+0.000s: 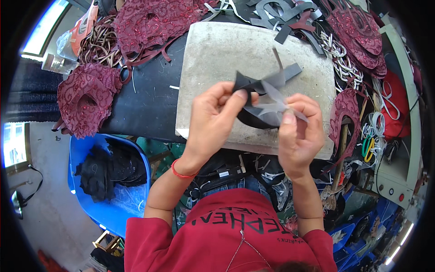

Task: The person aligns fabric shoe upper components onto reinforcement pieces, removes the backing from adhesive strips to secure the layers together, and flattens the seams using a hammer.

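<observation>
Over a worn pale board (213,50) both my hands are raised and closed. My left hand (209,120) pinches a black, curved cut-out piece (254,121) between thumb and fingers; it looks like a shoe-upper part. Between thumb and fingers of my right hand (300,131) is a whitish translucent film (273,96), like a backing sheet, partly blurred. The film and the black piece overlap between the hands, and where they join cannot be made out. A grey strip (292,72) sticks out behind them, above the board.
Burgundy lace upper pieces (88,99) are stacked at the left, with another lace pile (149,27) at the far left. Grey cut-outs (285,16) lie beyond the board. White cords (340,52) bunch at the right. A blue bin (145,158) with black scraps stands at lower left.
</observation>
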The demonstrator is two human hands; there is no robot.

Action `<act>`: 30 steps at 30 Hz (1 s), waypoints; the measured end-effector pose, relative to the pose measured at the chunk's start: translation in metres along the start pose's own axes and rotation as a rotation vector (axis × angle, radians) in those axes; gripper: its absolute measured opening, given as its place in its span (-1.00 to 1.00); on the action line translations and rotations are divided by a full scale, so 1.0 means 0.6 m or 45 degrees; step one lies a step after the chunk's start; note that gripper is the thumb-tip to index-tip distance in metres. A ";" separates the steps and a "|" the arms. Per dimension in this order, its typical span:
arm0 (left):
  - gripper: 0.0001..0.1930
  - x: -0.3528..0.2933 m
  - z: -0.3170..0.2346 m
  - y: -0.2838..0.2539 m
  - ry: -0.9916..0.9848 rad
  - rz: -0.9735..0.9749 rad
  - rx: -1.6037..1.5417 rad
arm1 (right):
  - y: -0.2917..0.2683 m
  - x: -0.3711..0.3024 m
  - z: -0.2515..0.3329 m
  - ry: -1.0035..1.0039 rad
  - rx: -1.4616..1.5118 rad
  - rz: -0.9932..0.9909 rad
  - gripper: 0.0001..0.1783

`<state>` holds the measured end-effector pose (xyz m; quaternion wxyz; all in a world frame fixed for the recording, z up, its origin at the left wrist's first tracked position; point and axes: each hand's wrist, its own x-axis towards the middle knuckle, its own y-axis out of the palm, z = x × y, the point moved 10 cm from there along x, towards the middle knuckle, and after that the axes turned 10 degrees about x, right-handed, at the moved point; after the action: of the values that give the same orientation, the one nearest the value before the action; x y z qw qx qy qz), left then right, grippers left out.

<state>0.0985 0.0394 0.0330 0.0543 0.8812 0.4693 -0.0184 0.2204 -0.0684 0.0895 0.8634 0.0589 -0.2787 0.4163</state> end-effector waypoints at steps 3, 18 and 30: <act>-0.85 0.010 -0.031 0.020 0.109 0.079 0.059 | 0.024 0.006 0.031 -0.065 0.365 0.001 -0.84; -0.71 0.055 -0.115 0.045 -0.412 0.719 -0.488 | -0.177 -0.037 -0.054 0.248 0.878 -0.756 -0.83; -0.75 0.102 -0.231 -0.029 -0.067 0.444 0.515 | -0.483 -0.491 -0.040 1.278 0.541 -0.584 -0.77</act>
<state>0.1155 0.1150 0.1641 -0.1083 0.9409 0.2956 -0.1252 0.3016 -0.4498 -0.0491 0.9269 0.0853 0.2733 0.2426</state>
